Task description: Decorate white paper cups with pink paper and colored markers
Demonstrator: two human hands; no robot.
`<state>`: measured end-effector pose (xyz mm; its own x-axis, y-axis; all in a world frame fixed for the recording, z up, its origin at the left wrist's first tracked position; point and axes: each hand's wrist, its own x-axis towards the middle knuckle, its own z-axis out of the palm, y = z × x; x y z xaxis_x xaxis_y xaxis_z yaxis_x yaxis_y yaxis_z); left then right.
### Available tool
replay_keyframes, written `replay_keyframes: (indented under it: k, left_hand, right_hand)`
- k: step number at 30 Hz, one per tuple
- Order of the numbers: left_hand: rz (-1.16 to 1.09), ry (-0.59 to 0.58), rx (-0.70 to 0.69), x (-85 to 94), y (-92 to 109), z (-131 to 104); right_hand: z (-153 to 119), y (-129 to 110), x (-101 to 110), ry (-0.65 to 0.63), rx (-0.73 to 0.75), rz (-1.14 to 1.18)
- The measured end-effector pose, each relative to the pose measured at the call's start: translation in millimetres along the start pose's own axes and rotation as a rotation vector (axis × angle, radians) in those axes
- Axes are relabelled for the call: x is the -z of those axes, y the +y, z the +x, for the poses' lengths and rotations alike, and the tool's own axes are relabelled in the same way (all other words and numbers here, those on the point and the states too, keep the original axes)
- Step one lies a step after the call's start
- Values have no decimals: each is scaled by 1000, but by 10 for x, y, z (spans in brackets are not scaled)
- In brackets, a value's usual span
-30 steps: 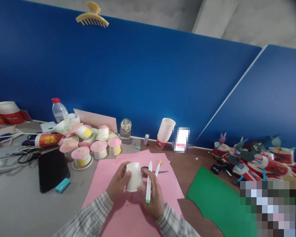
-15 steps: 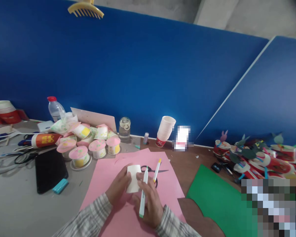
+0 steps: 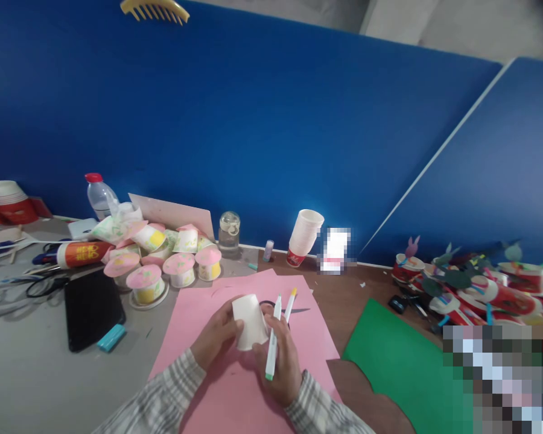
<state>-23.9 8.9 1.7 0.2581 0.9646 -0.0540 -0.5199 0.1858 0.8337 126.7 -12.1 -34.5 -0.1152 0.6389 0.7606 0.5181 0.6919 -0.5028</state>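
My left hand [image 3: 219,337] grips a plain white paper cup [image 3: 250,320] from its left side, the thumb across the front. In my right hand [image 3: 283,361] is a white marker [image 3: 272,343] with a green end, tip pointing up and away; these fingers also touch the cup's right lower edge. Both hands are over sheets of pink paper [image 3: 235,398]. Just behind the right hand lie black-handled scissors [image 3: 297,311], partly covered, and a second white marker [image 3: 291,301] with a yellow end.
Left are decorated pink-topped cups [image 3: 145,283], a black tablet-like slab [image 3: 94,310] and a teal marker cap [image 3: 111,337]. Behind stand a glass jar [image 3: 229,235] and stacked paper cups [image 3: 304,238]. Green paper [image 3: 384,355] and a heap of paper-cup crafts [image 3: 475,289] are at right.
The white cup has been turned and tilted between my hands, showing more of its side. The marker in my right hand has shifted slightly right, away from the cup.
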Motion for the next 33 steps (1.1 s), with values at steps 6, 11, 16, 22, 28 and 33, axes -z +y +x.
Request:
replay_keyframes:
  k: [6,11,16,22,28,33]
  left_hand:
    - [50,95,-40,95,-118,35]
    - [54,101,-34,123,-161,76]
    - [104,59,-39,105,-163,52]
    - [38,34,11,139,-116,42]
    - [-62,-14,-16,75,-26,23]
    - [-40,-117,56,26,-62,-16]
  right_hand:
    - [6,-10,12,-63,-13,16]
    - [49,-13,9,-98,91,-45]
    - [42,-45,28,-125,174,-51]
    - [-19,-15,18,9,6,18]
    - [19,-17,31,-17,50,15]
    - [35,-63,49,-63,193,-31]
